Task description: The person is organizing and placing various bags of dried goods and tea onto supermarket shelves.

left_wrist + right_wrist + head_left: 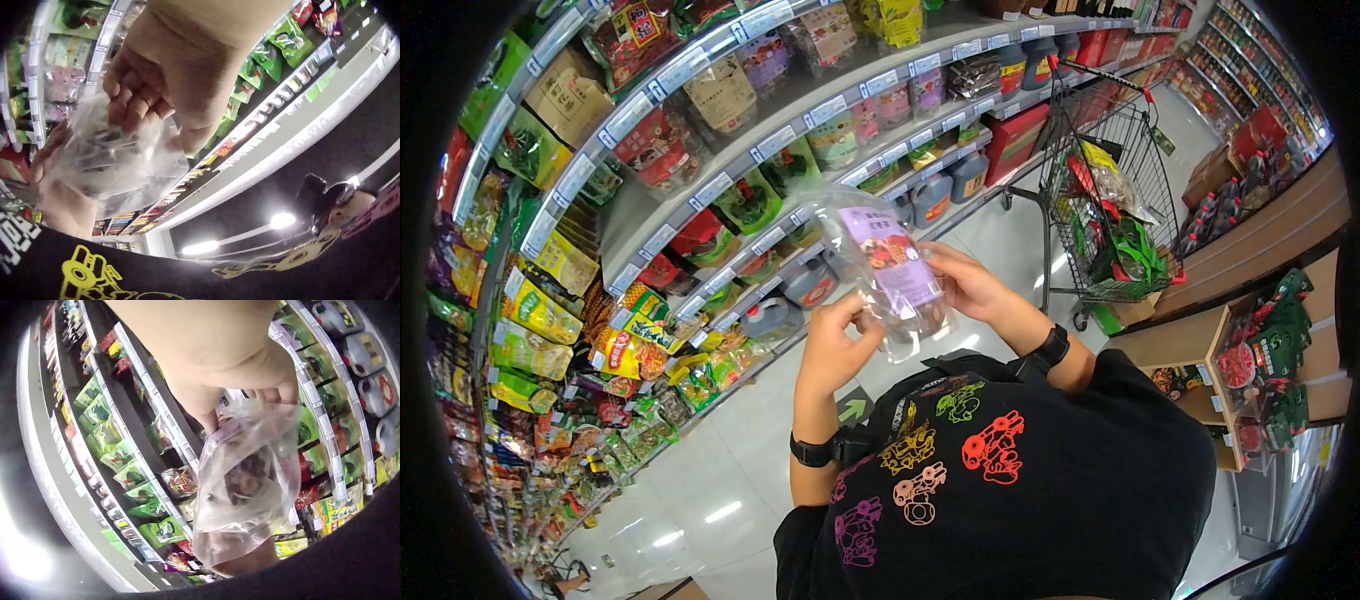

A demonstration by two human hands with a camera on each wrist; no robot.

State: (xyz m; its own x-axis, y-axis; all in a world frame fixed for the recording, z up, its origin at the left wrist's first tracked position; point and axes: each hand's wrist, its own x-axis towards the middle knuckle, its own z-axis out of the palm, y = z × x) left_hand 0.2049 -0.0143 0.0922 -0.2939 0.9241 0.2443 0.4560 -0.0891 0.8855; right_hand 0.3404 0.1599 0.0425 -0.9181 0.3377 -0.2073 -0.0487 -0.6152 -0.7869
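Note:
A clear plastic pouch with a purple label point(890, 255) is held up in front of the chest, tilted, between both hands. My left hand point(838, 342) grips its lower left edge with curled fingers. On the right side, my right hand point(968, 284) pinches the pouch between thumb and fingers. In the left wrist view the wrinkled clear plastic point(119, 165) shows below the left hand point(147, 94). Dark reddish-brown pieces are visible through the pouch point(247, 475) in the right wrist view, under the right hand point(250, 381).
Long shelves point(730, 170) of bagged dry goods curve along the left and front. A wire shopping cart point(1110, 190) with several packages stands ahead to the right. Wooden display stands point(1190, 350) are at the right. Grey jugs point(950, 190) line the lower shelf.

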